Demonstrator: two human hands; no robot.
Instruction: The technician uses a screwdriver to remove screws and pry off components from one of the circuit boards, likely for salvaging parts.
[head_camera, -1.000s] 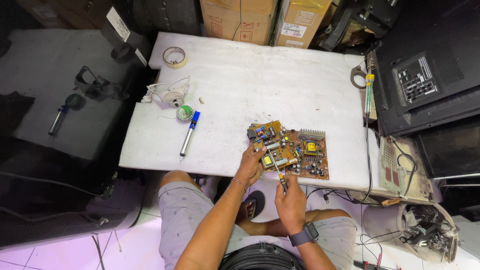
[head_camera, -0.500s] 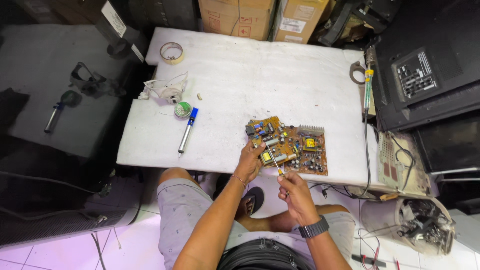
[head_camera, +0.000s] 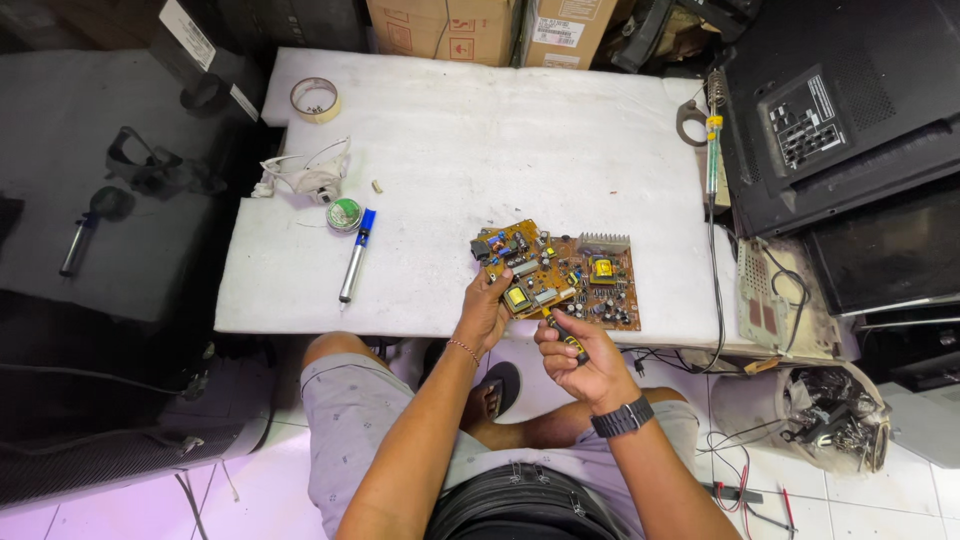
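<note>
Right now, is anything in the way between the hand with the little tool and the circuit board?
No, nothing visible. The right hand points its small tool straight at the circuit board's near edge, and the left hand grips that board's corner off to one side.

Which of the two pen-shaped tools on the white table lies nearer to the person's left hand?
The blue-and-silver desoldering pump, lying left of the circuit board that the left hand touches. The yellow-handled soldering iron rests far off at the table's right edge.

Left hand (head_camera: 484, 312) reaching forward, right hand (head_camera: 578, 355) seemingly fisted
</note>
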